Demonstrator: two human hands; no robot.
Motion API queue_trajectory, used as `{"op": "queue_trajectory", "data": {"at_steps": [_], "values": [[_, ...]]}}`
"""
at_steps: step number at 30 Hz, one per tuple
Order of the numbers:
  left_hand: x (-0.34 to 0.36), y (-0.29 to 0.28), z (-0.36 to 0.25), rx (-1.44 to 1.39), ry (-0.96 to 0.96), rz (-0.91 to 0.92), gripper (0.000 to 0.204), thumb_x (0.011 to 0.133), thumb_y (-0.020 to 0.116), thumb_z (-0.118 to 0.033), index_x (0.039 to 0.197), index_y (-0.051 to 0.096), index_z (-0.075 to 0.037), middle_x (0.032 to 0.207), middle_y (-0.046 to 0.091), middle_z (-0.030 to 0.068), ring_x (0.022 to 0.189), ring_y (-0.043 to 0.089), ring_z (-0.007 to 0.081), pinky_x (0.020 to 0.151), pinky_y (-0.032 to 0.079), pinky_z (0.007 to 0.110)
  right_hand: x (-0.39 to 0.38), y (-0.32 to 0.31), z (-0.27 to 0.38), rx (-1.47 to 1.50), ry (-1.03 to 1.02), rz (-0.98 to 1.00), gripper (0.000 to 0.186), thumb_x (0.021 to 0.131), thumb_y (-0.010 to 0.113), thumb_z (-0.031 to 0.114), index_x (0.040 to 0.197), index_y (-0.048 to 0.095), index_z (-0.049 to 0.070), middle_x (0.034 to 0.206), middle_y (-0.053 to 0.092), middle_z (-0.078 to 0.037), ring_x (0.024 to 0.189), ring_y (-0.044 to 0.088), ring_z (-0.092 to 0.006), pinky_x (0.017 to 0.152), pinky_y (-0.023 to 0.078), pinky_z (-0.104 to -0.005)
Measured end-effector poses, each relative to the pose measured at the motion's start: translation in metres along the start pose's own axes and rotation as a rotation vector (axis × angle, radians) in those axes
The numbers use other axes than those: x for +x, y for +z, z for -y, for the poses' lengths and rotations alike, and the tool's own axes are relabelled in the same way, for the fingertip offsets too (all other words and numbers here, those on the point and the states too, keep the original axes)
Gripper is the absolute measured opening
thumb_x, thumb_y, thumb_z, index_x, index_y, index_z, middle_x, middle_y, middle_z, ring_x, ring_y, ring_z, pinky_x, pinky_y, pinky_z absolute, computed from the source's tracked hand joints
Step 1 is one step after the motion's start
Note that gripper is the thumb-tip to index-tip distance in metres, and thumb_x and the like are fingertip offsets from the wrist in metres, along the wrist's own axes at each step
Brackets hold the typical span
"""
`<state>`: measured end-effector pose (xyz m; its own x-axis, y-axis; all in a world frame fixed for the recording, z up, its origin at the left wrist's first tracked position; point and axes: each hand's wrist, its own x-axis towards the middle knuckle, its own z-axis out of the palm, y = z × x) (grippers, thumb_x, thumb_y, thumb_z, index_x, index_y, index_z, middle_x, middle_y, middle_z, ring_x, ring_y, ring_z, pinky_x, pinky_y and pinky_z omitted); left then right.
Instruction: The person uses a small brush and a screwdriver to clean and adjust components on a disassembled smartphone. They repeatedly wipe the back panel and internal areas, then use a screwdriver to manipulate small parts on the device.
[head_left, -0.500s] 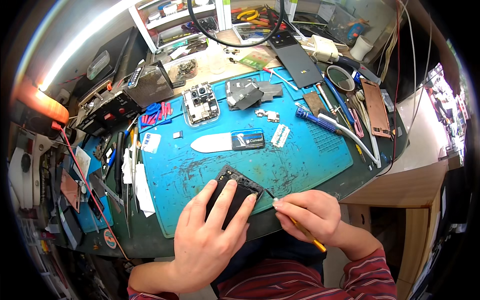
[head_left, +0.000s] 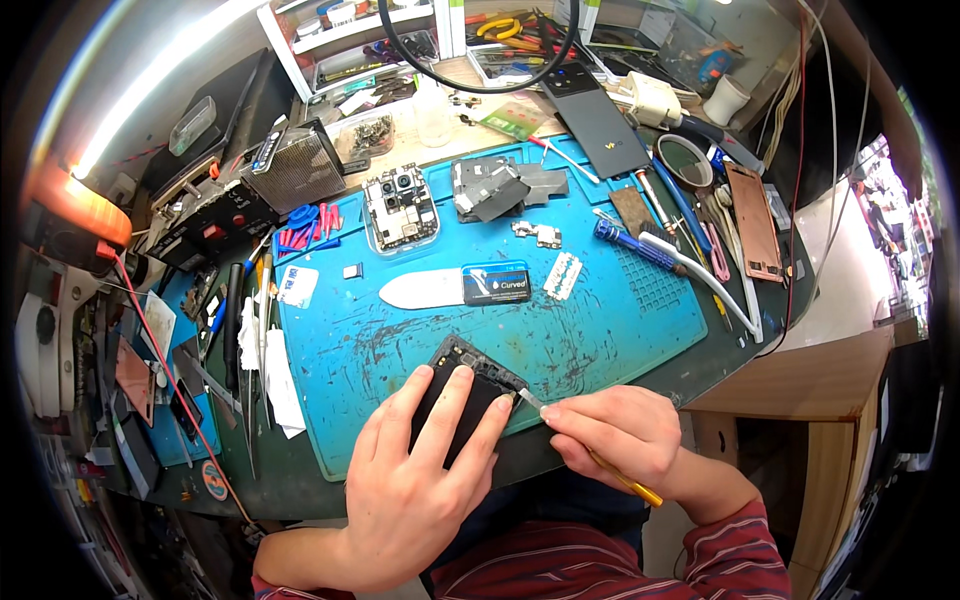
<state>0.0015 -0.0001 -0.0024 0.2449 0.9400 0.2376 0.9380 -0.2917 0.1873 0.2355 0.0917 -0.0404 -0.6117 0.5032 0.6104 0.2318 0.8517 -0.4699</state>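
Spread fingers of my left hand (head_left: 420, 480) hold a dark, opened phone body (head_left: 482, 366) at the near edge of the blue mat. Small inner parts show along the phone's far end; the hand covers much of the rest. Pinched in my right hand (head_left: 625, 430) is a gold-handled scraper (head_left: 640, 489). Its flat pale blade meets the phone's right corner, close to my left fingertip. Beyond the hands lie a white pointed pry blade (head_left: 425, 289), its dark blue sleeve (head_left: 497, 283) and a sheet of small pale pieces (head_left: 562, 275).
On the blue mat (head_left: 620, 345) are a circuit board with cameras (head_left: 400, 205), grey shield parts (head_left: 495, 187) and a small board (head_left: 537, 233). A blue-handled brush (head_left: 640, 245) and a dark phone cover (head_left: 598, 125) rest at right. Tweezers (head_left: 250, 400) and other tools line the left.
The scraper's blade has turned so its flat pale face shows, and its tip has come to the phone's corner. My left hand and the phone have stayed almost still.
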Motion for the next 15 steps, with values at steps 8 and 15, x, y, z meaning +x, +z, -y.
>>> {"op": "queue_trajectory", "data": {"at_steps": [8,15], "values": [[-0.0003,0.0013,0.0006,0.002,0.001,-0.007,0.060,0.078,0.085,-0.015,0.137,0.077,-0.022,0.148,0.064,0.0127,0.134,0.061,0.0390,0.100,0.056,0.048,0.0008,0.0005,0.0007,0.006,0.046,0.007,0.030,0.086,0.089,0.007,0.114,0.079,0.001,0.101,0.079,-0.010,0.073,0.073,-0.0240,0.062,0.058,-0.0324],[-0.0010,0.0023,0.0005,0.009,0.002,-0.020,0.059,0.078,0.085,-0.015,0.136,0.077,-0.022,0.148,0.064,0.0123,0.133,0.061,0.0382,0.100,0.056,0.048,0.0028,-0.0017,0.0020,0.018,0.071,0.021,0.029,0.087,0.088,0.005,0.114,0.079,0.001,0.101,0.078,-0.011,0.074,0.074,-0.0240,0.063,0.059,-0.0328]]}}
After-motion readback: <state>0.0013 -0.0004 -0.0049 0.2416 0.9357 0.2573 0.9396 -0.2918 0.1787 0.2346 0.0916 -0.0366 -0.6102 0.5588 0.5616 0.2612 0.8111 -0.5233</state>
